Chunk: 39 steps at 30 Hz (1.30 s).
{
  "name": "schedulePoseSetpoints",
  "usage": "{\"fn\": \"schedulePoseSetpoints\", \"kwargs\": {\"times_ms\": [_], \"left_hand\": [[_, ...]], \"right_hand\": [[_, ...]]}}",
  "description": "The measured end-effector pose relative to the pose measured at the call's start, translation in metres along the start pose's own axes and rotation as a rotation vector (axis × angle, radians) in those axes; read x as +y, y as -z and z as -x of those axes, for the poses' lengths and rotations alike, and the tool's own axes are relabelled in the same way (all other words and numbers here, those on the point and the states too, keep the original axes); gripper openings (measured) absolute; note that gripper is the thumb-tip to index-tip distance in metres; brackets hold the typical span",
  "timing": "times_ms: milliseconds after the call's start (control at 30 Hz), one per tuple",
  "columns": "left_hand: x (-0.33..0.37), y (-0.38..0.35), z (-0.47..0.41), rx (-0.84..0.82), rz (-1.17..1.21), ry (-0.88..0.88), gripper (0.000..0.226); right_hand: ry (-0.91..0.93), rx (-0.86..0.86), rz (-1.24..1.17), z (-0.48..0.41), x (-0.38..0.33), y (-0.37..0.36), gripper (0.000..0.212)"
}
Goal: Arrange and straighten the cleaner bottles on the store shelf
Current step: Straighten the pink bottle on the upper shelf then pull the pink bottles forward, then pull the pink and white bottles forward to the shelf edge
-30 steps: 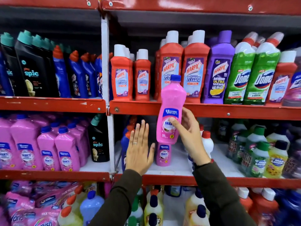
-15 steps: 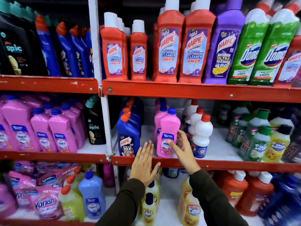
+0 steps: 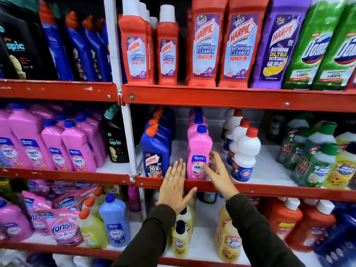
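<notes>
A pink Shakti bottle [image 3: 199, 151] with a blue cap stands upright at the front of a row of pink bottles on the middle shelf [image 3: 269, 189]. My right hand [image 3: 217, 172] has its thumb on the bottle's label and its fingers around the bottle's right side. My left hand [image 3: 175, 185] is flat and open over the red shelf edge. Its fingertips reach up between the pink bottle and a blue Harpic bottle [image 3: 155, 153], and it holds nothing.
White red-capped bottles [image 3: 244, 151] stand in a row just right of the pink one, with green and yellow bottles [image 3: 316, 160] farther right. Red Harpic bottles [image 3: 206, 45] fill the shelf above. More pink bottles [image 3: 57, 147] and a black Spic bottle [image 3: 115, 139] stand in the left bay.
The pink bottle came down from in front of the upper shelf and now stands on the middle shelf. My right hand stayed on it. My left hand dropped to the shelf edge.
</notes>
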<state>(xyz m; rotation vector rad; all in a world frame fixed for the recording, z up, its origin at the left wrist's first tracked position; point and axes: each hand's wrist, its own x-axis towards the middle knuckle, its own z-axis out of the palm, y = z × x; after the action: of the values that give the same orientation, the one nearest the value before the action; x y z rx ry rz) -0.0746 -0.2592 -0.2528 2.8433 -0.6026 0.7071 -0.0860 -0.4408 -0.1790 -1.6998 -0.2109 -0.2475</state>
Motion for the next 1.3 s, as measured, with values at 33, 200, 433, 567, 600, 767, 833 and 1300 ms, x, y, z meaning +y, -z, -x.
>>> {"fn": "schedulePoseSetpoints", "kwargs": {"times_ms": [33, 200, 433, 567, 600, 767, 833, 1300], "left_hand": [[0.0, 0.0, 0.0, -0.001, 0.003, 0.001, 0.089], [0.001, 0.0, 0.001, -0.013, 0.011, 0.004, 0.091], [-0.002, 0.012, 0.013, 0.125, 0.222, -0.034, 0.076], [-0.009, 0.029, 0.024, 0.403, 0.482, 0.094, 0.068], [-0.012, 0.034, 0.025, 0.468, 0.568, 0.177, 0.067], [-0.038, 0.055, 0.019, 0.48, 1.022, 0.541, 0.065], [-0.047, 0.058, 0.017, 0.32, 1.136, 0.601, 0.06], [-0.064, 0.07, 0.01, 0.114, 1.137, 0.572, 0.058]], "right_hand": [[0.001, -0.005, -0.001, 0.001, 0.0, -0.001, 0.048], [-0.004, -0.022, -0.015, 0.005, 0.001, -0.005, 0.05], [0.068, 0.164, -0.019, 0.02, 0.001, -0.023, 0.064], [0.319, 0.606, 0.051, 0.034, -0.002, -0.045, 0.044], [0.371, 0.607, 0.055, 0.036, -0.005, -0.054, 0.038], [0.145, 0.22, -0.088, 0.033, -0.012, -0.103, 0.034], [-0.028, 0.098, -0.146, 0.028, -0.009, -0.119, 0.044], [-0.138, -0.051, -0.131, 0.029, -0.009, -0.131, 0.048]]}}
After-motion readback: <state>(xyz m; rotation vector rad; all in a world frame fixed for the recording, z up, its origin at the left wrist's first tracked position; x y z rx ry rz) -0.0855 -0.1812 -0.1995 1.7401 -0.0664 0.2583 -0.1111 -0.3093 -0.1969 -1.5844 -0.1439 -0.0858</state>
